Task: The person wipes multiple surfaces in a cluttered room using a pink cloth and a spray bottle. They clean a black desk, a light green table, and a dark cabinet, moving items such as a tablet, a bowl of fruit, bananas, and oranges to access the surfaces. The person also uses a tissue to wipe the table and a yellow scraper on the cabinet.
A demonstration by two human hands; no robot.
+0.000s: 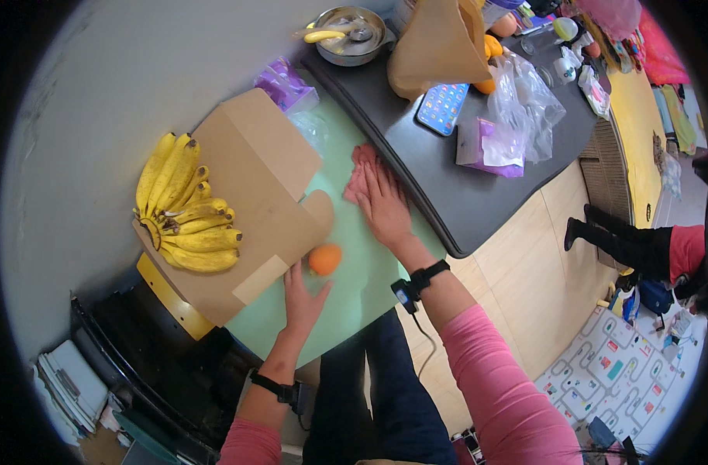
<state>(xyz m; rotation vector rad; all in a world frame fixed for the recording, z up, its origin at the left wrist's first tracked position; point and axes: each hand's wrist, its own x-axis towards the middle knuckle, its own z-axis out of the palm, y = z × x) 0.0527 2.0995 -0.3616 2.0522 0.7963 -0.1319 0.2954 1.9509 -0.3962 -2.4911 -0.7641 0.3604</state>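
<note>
My right hand (383,212) lies flat on a crumpled pink cloth (359,168), holding it against a light green tabletop (354,314) beside the dark table's edge. My left hand (303,299) is open, thumb spread; its fingertips reach the near edge of a flattened-looking brown cardboard box (255,192). Whether they press on the cardboard, I cannot tell. Just beyond that thumb sits a round orange fruit (325,259) with a bit of green at its lower side. A bunch of yellow bananas (197,232) rests on the cardboard's left part.
A dark table (412,168) adjoins on the right, bearing a smartphone (444,109), a brown paper bag (429,52), a purple tissue pack (476,145) and a metal bowl (351,52). Another tissue pack (287,87) stands by the wall. Another person's legs (627,238) show at far right.
</note>
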